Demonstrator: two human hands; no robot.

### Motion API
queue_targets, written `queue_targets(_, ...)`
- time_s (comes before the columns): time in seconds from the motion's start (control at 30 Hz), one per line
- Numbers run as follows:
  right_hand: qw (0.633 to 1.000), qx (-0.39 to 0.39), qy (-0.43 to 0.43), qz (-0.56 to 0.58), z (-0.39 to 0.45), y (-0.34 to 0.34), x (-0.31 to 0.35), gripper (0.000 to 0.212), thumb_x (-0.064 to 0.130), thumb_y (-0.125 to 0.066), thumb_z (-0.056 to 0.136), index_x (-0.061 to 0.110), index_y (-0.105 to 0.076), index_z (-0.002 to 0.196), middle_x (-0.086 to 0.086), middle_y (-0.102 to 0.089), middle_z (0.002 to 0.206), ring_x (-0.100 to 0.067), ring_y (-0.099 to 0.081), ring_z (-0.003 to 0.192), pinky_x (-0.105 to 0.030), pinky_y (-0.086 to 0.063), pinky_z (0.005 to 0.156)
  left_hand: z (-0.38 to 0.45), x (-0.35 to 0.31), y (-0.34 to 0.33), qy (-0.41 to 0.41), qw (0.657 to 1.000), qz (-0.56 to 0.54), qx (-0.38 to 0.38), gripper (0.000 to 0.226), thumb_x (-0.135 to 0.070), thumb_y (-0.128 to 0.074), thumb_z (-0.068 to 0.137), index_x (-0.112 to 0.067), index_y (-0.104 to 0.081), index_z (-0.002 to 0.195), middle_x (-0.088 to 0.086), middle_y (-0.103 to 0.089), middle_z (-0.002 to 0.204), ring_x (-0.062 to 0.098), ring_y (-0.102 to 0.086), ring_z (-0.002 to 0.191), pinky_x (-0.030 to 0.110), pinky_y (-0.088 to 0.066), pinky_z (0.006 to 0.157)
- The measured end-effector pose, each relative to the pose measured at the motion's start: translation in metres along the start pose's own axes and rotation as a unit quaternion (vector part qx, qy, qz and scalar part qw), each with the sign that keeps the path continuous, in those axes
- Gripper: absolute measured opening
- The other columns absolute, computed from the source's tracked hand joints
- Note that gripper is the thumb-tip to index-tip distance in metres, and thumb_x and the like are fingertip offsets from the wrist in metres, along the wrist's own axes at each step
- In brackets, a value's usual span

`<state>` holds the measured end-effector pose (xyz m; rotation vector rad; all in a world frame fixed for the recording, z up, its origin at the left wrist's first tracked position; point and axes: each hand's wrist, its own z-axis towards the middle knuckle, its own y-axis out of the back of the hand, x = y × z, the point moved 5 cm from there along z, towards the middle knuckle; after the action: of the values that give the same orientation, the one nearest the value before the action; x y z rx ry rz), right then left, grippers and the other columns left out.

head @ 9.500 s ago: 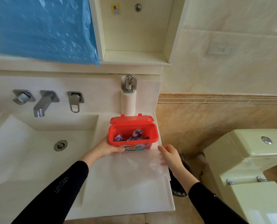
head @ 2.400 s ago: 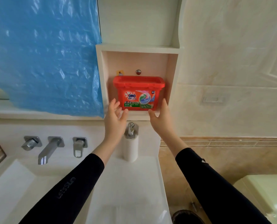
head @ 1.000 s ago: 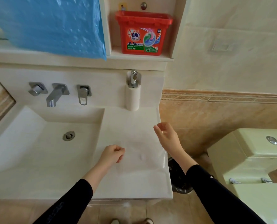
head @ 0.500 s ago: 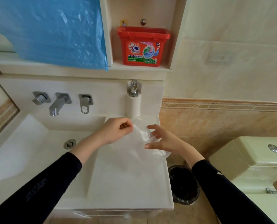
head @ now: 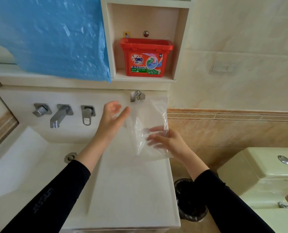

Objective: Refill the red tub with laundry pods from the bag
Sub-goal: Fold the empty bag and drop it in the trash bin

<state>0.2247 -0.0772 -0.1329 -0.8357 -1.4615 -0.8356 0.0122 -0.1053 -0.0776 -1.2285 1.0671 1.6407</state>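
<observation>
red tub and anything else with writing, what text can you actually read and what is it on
"OMO": white brand name on the red tub label.
"3 in 1": below it, on the same label.
Other label print: too small to read.
Left sleeve logo: too blurred to read.
Yellow sticker behind the tub: no legible text.

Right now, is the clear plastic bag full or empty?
Empty. The clear bag, held up by the right hand, shows only the wall and fingers through it, no pods.

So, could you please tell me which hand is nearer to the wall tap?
Left. The left hand is open beside the wall tap; the right hand holds the clear bag farther right.
</observation>
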Motion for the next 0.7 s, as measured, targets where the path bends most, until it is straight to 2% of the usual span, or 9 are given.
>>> queue_targets(0.1,0.999,-0.021,0.013,0.033,0.004,-0.003,0.005,0.015,0.012,-0.066,0.092,0.011,-0.065,0.107,-0.009,-0.078,0.092,-0.023,-0.075,0.08,-0.032,-0.057,0.073,-0.012,0.029,-0.02,0.139,0.979,-0.101,0.114,0.081,-0.069,-0.066,0.065,-0.022,-0.049,0.129,-0.001,-0.062,0.127,0.013,-0.063,0.106,0.026,-0.049,0.085)
queue_targets(0.13,0.999,-0.027,0.018,0.04,0.005,-0.005,0.006,0.014,0.012,-0.066,0.092,0.01,-0.065,0.106,-0.009,-0.078,0.092,-0.023,-0.075,0.08,-0.031,-0.057,0.072,-0.017,0.033,-0.026,0.16,0.968,-0.122,0.152,0.08,-0.07,-0.071,0.06,-0.023,-0.054,0.123,-0.001,-0.068,0.12,0.016,-0.067,0.101,0.028,-0.052,0.083)
queue_targets(0.2,0.997,-0.039,0.026,0.054,0.006,-0.007,0.008,0.014,0.016,-0.065,0.093,0.007,-0.065,0.104,-0.01,-0.078,0.093,-0.025,-0.076,0.083,-0.029,-0.058,0.069,-0.022,0.04,-0.035,0.169,0.959,-0.131,0.186,0.064,-0.057,-0.079,0.063,-0.024,-0.061,0.115,0.002,-0.073,0.111,0.019,-0.07,0.094,0.036,-0.055,0.085)
queue_targets(0.27,0.996,-0.051,0.029,0.069,0.007,-0.009,0.009,0.022,0.026,-0.063,0.094,0.007,-0.066,0.104,-0.013,-0.078,0.095,-0.027,-0.076,0.085,-0.029,-0.058,0.067,-0.023,0.042,-0.035,0.163,0.961,-0.147,0.168,0.052,-0.041,-0.08,0.068,-0.021,-0.063,0.113,0.006,-0.073,0.11,0.023,-0.071,0.091,0.041,-0.055,0.087)
queue_targets(0.33,0.994,-0.058,0.028,0.086,0.007,-0.009,0.01,0.024,0.031,-0.06,0.094,0.011,-0.069,0.101,-0.014,-0.077,0.095,-0.027,-0.075,0.083,-0.031,-0.058,0.066,-0.021,0.04,-0.032,0.149,0.963,-0.166,0.153,0.047,-0.035,-0.077,0.068,-0.018,-0.064,0.111,0.007,-0.075,0.106,0.027,-0.073,0.087,0.038,-0.058,0.08)
queue_targets(0.43,0.993,-0.056,0.036,0.099,0.007,-0.006,0.01,0.02,0.025,-0.054,0.098,0.015,-0.071,0.099,-0.015,-0.077,0.095,-0.026,-0.075,0.078,-0.03,-0.058,0.063,-0.02,0.037,-0.028,0.123,0.969,-0.176,0.124,0.022,-0.02,-0.07,0.08,-0.016,-0.065,0.102,0.005,-0.077,0.092,0.028,-0.074,0.076,0.029,-0.058,0.064)
queue_targets(0.5,0.993,-0.051,0.043,0.101,0.007,-0.004,0.01,0.019,0.018,-0.052,0.099,0.018,-0.07,0.106,-0.015,-0.077,0.093,-0.026,-0.075,0.075,-0.029,-0.057,0.062,-0.018,0.036,-0.025,0.106,0.973,-0.175,0.108,0.011,-0.011,-0.061,0.09,-0.016,-0.066,0.098,0.005,-0.077,0.086,0.028,-0.074,0.071,0.025,-0.057,0.059)
queue_targets(0.6,0.991,-0.043,0.048,0.114,0.007,-0.002,0.012,0.027,0.009,-0.049,0.099,0.025,-0.065,0.115,-0.017,-0.077,0.09,-0.029,-0.075,0.072,-0.03,-0.056,0.061,-0.017,0.034,-0.024,0.1,0.97,-0.188,0.115,0.017,-0.008,-0.055,0.093,-0.019,-0.065,0.102,0.01,-0.077,0.087,0.029,-0.074,0.071,0.025,-0.056,0.059)
queue_targets(0.7,0.989,-0.032,0.042,0.138,0.009,0.0,0.014,0.03,0.004,-0.045,0.1,0.023,-0.066,0.112,-0.018,-0.076,0.09,-0.029,-0.074,0.07,-0.032,-0.056,0.06,-0.016,0.032,-0.026,0.105,0.962,-0.212,0.136,0.021,-0.006,-0.05,0.095,-0.021,-0.063,0.103,0.012,-0.077,0.087,0.027,-0.074,0.07,0.024,-0.055,0.057)
